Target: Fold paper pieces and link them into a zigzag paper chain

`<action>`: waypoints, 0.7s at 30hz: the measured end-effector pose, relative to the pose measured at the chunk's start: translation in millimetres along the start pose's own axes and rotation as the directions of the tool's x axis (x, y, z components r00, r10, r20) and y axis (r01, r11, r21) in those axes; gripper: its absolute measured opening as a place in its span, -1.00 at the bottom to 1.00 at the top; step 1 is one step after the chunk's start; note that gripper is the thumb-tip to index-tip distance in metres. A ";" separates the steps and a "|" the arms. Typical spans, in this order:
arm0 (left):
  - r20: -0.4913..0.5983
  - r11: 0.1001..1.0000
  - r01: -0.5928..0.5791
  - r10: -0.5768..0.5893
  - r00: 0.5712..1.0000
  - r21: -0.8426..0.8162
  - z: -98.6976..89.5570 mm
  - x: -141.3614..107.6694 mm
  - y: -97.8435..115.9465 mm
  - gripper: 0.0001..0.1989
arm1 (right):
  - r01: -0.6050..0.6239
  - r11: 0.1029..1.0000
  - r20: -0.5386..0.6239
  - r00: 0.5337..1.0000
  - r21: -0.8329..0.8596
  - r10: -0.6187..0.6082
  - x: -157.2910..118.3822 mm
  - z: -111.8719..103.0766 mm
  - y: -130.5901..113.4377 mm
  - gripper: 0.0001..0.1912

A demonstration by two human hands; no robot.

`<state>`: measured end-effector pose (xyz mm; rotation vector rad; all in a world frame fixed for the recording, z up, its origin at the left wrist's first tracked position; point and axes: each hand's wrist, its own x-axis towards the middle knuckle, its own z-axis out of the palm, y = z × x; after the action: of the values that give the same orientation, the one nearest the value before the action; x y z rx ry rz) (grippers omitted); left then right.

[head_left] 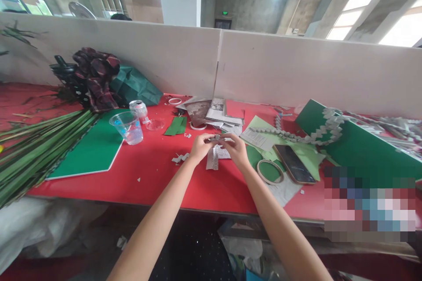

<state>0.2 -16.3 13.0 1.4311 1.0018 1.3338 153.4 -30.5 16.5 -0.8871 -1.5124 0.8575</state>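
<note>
My left hand [202,147] and my right hand [236,147] meet above the middle of the red table [158,189]. Fingertips of both hands pinch a small grey-white folded paper piece [217,138] between them; its exact shape is partly hidden by the fingers. Just beneath, a printed paper strip [212,160] lies on the tabletop. To the left of my left hand is a short zigzag length of folded paper [180,158]. A long zigzag folded paper chain [301,138] runs off to the right, over pale green paper and up against a green board.
A phone [294,163] and a tape roll [270,171] lie right of my hands. On the left stand a plastic cup [132,129] with liquid and a can [139,109], near a green board [89,153] and long leaves [49,145]. A white partition [158,59] closes the back.
</note>
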 end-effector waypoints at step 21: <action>0.123 0.989 0.033 -0.015 0.992 -0.142 0.8 -5.2 11.4 -0.62 | -0.076 0.991 -0.003 0.997 0.111 0.077 0.6 0.3 -5.7 -0.68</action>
<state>0.3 -24.3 22.7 1.3697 0.8241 1.2593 152.6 -32.6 21.8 -0.8705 -1.4176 0.9833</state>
